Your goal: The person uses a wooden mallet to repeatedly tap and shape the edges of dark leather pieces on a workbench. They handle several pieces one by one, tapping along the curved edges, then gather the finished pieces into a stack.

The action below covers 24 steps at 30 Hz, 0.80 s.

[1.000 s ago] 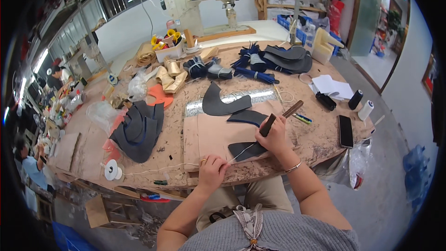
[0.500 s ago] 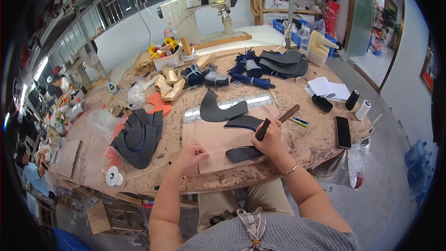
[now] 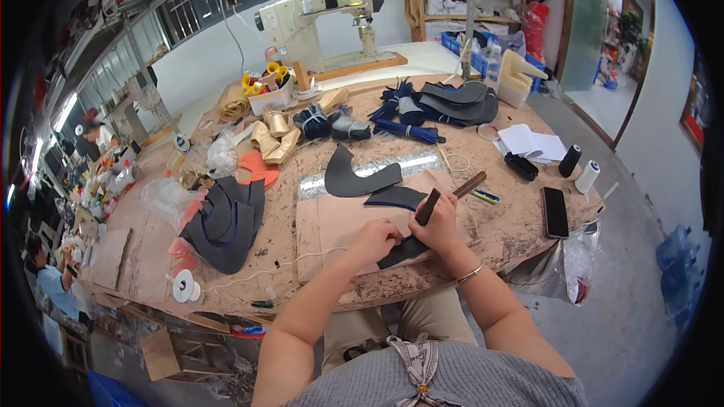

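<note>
My right hand (image 3: 436,224) is closed round a dark, flat-ended tool (image 3: 428,206) whose exact kind I cannot make out. Beyond its knuckles sticks out a brown wooden handle (image 3: 471,184); whether it belongs to the same tool is hidden. Close beside it, my left hand (image 3: 377,241) pinches a thin white cord (image 3: 320,252), which trails left over the table towards a white spool (image 3: 183,286). Under both hands lies a small dark grey shoe-upper piece (image 3: 400,253), partly covered. Two more curved grey pieces, one (image 3: 354,175) farther and one (image 3: 392,197) nearer, rest on the pinkish board (image 3: 324,218).
Stacked grey pieces (image 3: 225,226) lie left, more (image 3: 460,102) at the back right. Bundled dark strips (image 3: 407,132) sit behind the board. On the right are a phone (image 3: 555,212), thread cones (image 3: 588,176) and papers (image 3: 532,143). A sewing machine (image 3: 324,19) stands behind.
My left hand has moved right with the cord, from the board's left part to beside my right hand, now covering part of the small grey piece. My right hand has barely moved.
</note>
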Each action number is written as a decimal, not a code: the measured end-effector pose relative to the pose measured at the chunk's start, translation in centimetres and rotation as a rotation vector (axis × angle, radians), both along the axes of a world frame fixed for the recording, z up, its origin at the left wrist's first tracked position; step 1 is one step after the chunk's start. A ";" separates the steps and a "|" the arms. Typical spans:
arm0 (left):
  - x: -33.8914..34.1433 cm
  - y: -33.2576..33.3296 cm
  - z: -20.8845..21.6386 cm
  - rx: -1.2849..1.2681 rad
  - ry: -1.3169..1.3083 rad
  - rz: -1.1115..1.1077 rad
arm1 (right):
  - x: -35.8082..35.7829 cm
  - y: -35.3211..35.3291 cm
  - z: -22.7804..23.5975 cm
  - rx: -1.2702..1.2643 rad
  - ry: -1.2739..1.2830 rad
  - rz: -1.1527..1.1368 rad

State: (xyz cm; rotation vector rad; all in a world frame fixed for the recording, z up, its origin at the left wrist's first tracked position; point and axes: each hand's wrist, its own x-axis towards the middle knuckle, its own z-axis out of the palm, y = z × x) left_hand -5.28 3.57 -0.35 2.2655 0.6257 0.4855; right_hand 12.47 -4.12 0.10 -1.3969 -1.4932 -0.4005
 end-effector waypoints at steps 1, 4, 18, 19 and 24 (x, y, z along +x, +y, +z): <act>-0.4 -0.1 -0.4 0.096 -0.047 -0.019 | 0.0 0.1 0.0 -0.004 0.003 0.000; -1.1 -0.7 -1.2 0.298 -0.156 -0.057 | 0.5 1.0 0.8 -0.048 0.009 0.079; -1.2 -1.4 -1.8 0.311 -0.172 0.000 | 0.6 0.6 3.7 0.086 -0.193 0.028; -1.0 -1.2 -2.3 0.269 -0.189 0.000 | -0.1 0.4 3.8 0.087 -0.127 0.032; -1.4 -0.2 -1.1 0.067 -0.130 0.005 | 0.6 1.0 0.6 -0.092 -0.026 0.171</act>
